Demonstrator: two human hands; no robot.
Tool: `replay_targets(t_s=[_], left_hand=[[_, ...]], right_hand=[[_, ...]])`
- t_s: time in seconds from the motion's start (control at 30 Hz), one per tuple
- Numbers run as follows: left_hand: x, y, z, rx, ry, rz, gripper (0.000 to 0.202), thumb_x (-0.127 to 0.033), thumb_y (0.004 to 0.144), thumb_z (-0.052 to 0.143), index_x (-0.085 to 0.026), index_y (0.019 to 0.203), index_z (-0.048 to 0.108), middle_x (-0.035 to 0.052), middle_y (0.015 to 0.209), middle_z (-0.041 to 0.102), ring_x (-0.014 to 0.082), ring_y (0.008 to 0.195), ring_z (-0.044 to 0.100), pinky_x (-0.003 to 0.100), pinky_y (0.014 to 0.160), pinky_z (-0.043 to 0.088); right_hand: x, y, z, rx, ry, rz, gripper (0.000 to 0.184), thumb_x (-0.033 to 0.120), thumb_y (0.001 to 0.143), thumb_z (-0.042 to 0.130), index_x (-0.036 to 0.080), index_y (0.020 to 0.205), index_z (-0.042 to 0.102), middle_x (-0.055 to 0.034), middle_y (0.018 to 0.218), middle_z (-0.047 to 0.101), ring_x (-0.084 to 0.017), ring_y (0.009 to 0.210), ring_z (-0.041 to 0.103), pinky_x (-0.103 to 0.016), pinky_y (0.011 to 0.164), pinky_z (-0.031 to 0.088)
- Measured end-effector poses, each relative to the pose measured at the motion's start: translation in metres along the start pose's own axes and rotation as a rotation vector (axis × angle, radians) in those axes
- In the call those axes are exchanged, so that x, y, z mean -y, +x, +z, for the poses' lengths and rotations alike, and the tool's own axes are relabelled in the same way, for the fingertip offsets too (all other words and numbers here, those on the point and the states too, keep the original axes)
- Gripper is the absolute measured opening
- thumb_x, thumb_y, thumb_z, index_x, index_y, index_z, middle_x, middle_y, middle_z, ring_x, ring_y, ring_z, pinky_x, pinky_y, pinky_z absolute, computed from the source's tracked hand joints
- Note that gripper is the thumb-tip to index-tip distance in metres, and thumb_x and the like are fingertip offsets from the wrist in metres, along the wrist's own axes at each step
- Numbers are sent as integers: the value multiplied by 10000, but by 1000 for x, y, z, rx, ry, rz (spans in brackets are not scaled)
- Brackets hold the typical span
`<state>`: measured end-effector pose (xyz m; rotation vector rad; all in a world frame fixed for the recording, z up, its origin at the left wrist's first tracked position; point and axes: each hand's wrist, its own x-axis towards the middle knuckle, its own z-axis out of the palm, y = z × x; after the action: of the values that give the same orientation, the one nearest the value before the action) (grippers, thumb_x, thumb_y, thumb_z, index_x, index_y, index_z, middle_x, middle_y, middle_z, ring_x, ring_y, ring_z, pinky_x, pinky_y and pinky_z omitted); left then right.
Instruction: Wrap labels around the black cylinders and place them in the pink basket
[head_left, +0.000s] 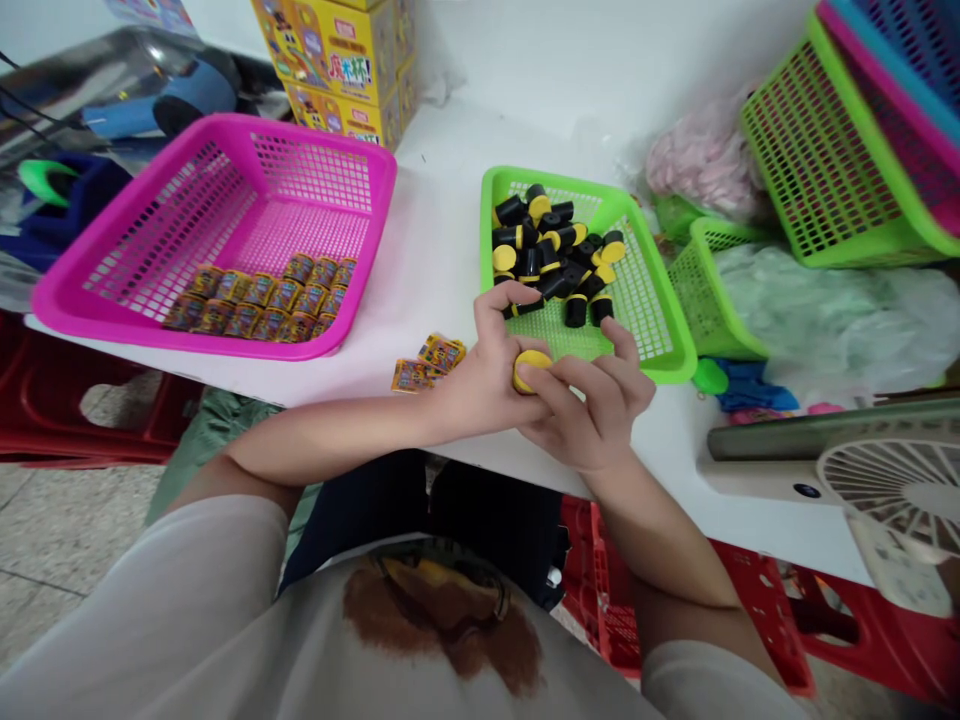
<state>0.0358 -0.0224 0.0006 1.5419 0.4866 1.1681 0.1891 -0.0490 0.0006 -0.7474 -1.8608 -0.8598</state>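
Both hands meet over the near edge of the white table point(435, 230); yellow cap point(532, 357) sits between them, in front of the torso; round face turned up towards the wearer, a little tilted; whatever is beneath it is hidden by fingers, so the long axis cannot be read directly; judging by the face, it runs up towards the viewer.

Left hand point(489, 370) grasps the cap from its left side, index raised and bent away from it; right hand point(600, 405) grips from the right, a fingertip on the cap's face, little finger lifted clear; neither hand is nearer, both touch the piece.

Key relation: printed wraps point(414, 376) lie flat on the table, left of the cap, just beside the left hand and its wrist; left hand clearly the nearer; front wrap runs roughly sideways, the one behind slants.

Beyond the hands, green basket point(487, 215) with loose black tubs point(575, 311), yellow-ended, lying at mixed angles, some upright; left index reaches in front of the nearest ones; well to the left, pink basket point(384, 185), patterned tubs point(260, 289) packed close together along its near side.
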Motion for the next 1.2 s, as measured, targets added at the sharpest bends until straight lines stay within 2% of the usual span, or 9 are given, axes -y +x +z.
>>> replay_targets(t_s=[0.13,0.27,0.4,0.5,0.6,0.73,0.83,1.03,1.2], left_hand=[[1,-2,0,11,15,-29,766,-455,804,886,-326,1249,277,-87,821,557,124,701,667,263,625,503],[-10,3,-8,205,-35,-78,792,-409,787,914,-344,1274,293,-125,759,572,93,629,631,235,589,492],[-21,8,-19,412,-132,-111,752,-302,793,881,-348,1271,302,-143,757,610,83,601,650,209,564,508],[-19,9,-23,429,-134,-171,840,-309,753,912,-362,1336,310,-152,729,572,82,570,634,216,556,511],[-13,10,-25,463,-137,-162,869,-353,767,910,-375,1384,300,-140,746,559,88,608,637,225,582,527],[-12,17,-30,445,-50,-48,808,-398,799,898,-348,1354,313,-53,1021,664,104,828,709,249,726,578],[-18,24,-37,376,10,-3,730,-453,801,912,-296,1295,398,18,1173,657,127,993,716,253,793,575],[-38,29,-40,313,-3,-101,626,-477,740,955,-208,1163,580,25,1048,739,141,953,722,245,804,582],[-46,18,-36,229,38,-141,498,-436,696,969,-170,991,669,17,933,732,131,890,701,238,753,568]], right_hand=[[0,-1,-4,71,-42,0,202,397,1040,650,361,1239,673,-5,931,663,-177,842,611,-529,1132,639],[-4,0,-12,56,26,-43,115,340,1062,630,351,1151,702,39,840,675,-136,723,625,-491,1236,566],[-5,3,-18,107,110,-68,174,227,1045,637,344,1142,723,79,922,738,-114,780,680,-496,1264,521],[-3,3,-19,124,90,-61,218,238,1071,585,376,1188,706,95,939,735,-105,843,689,-477,1256,518],[-4,0,-15,84,140,-56,199,246,1076,576,335,1180,719,65,958,733,-112,895,689,-478,1289,479],[-11,-6,-7,80,107,-15,198,326,1036,672,379,1224,702,53,987,727,-133,891,667,-517,1257,490],[-19,-9,1,9,9,-5,262,386,1004,715,409,1262,671,41,951,699,-146,850,633,-524,1170,552],[-26,-5,11,-101,20,3,239,393,998,696,314,1220,656,5,917,692,-164,856,638,-500,1108,602],[-23,-6,9,-95,125,8,304,351,929,767,320,1215,670,4,918,733,-183,842,692,-540,1108,596]])
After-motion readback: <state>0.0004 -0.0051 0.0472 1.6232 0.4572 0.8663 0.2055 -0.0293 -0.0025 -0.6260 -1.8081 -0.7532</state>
